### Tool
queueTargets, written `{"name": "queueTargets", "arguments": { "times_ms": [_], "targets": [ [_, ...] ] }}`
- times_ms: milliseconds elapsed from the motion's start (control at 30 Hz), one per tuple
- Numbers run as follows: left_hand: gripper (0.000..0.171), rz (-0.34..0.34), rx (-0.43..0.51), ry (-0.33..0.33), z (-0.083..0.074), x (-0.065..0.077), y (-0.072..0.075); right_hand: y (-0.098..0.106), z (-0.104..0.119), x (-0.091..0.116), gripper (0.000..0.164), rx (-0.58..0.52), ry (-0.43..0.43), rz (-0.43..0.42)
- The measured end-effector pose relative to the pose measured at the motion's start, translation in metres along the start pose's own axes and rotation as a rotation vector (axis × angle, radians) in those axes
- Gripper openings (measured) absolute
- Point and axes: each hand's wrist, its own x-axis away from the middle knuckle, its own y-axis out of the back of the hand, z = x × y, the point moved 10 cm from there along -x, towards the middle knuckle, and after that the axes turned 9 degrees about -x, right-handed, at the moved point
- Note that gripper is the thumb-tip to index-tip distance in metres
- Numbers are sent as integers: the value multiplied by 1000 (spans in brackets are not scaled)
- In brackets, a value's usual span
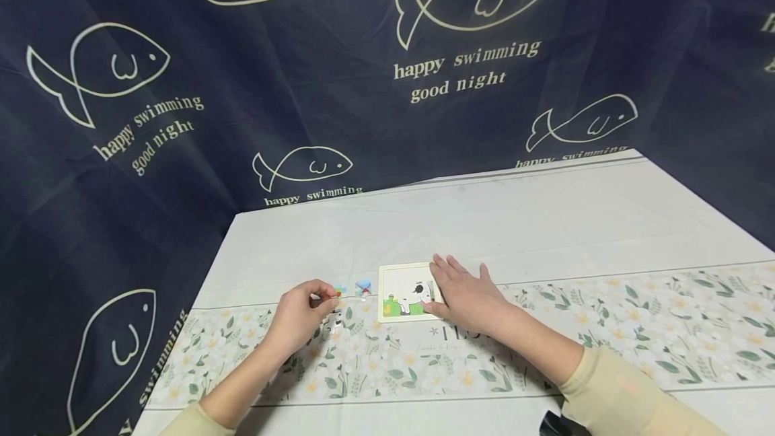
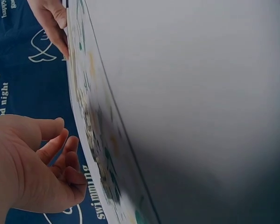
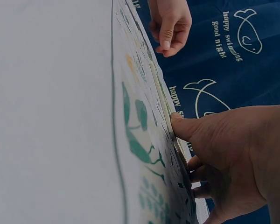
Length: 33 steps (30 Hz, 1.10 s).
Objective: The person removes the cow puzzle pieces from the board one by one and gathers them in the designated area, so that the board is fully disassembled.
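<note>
Two hands in play over one worktop (image 1: 527, 227), and one board between them! The right hand (image 1: 469, 295) is spread wide, fingers fanned, resting on the right side of the board (image 1: 396, 279), thumb across its lower right part. One cow (image 1: 418, 289) on that board, white with black, standing over green, its right end partly under the hand.

Over to the left hand (image 1: 299, 311): fingers loosely bent, thumb and index tips close together, and the left wrist view shows a slim gap between them. Right by those tips sits one colourful piece (image 1: 340, 292), mostly covered; whether they touch it, I cannot tell. Just left of the board lies one blue piece (image 1: 363, 288), apart from both hands. Below the fingertips, black-and-white bits (image 1: 336, 321), one piece or more, too small to count. So that's at least three loose pieces, all left of the board!

One floral band (image 1: 387, 362) crosses the worktop, with the board's lower part over it. Behind, a dark blue curtain (image 1: 339, 86) carries six outlined fish in the head view, the top one cut off. Two pale sleeves (image 1: 630, 389), one per arm, and one black object (image 1: 557, 424) at the bottom edge.
</note>
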Motion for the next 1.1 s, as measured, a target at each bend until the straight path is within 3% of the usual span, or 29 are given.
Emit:
{"name": "queueTargets", "arguments": {
  "times_ms": [667,1100],
  "targets": [
    [7,85,47,-55,-38,-27,-30,2,2,-1,80,-4,-2,-11],
    [6,129,79,-135,-72,-41,-56,0,-2,-1,81,0,-17,-9]
  ]
}}
